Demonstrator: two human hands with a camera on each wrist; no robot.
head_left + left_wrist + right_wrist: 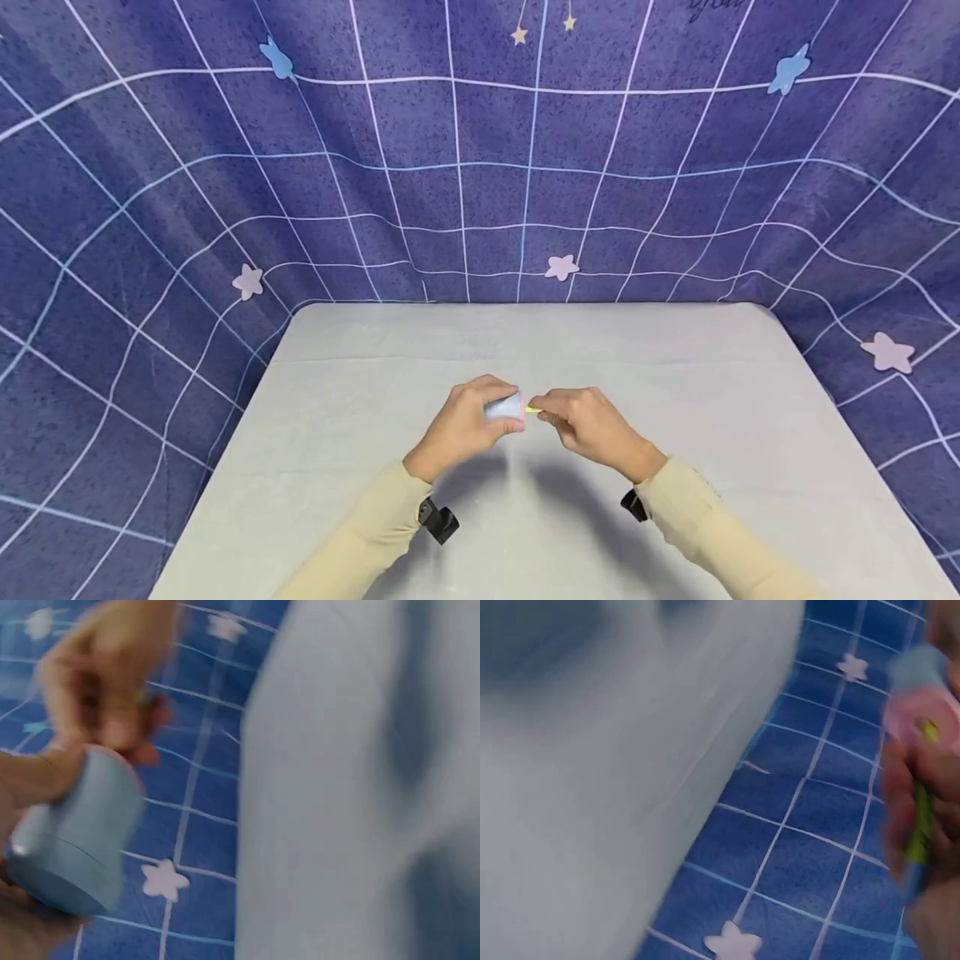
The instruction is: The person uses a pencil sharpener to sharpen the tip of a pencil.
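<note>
My left hand [467, 421] grips a light blue pencil sharpener [502, 407], fingers over the top and thumb beneath. Its pink end faces right, and in the right wrist view this pink face [906, 712] has a round hole in the middle. With my right hand [592, 423] I pinch a yellow-green pencil [924, 814] whose back end is blue. The pencil's front end is at the hole, its tip hidden. Both hands are held above the table, fingertips close together. From the left wrist view, the sharpener's rounded blue body [90, 832] shows, and the right hand overlaps its pink rim.
A white-covered table [360, 350] lies below, with shadows of both arms on it. Behind and at the sides hangs a dark blue curtain [420, 192] with grid lines and stars. Black wrist cameras are strapped under both beige sleeves [375, 508].
</note>
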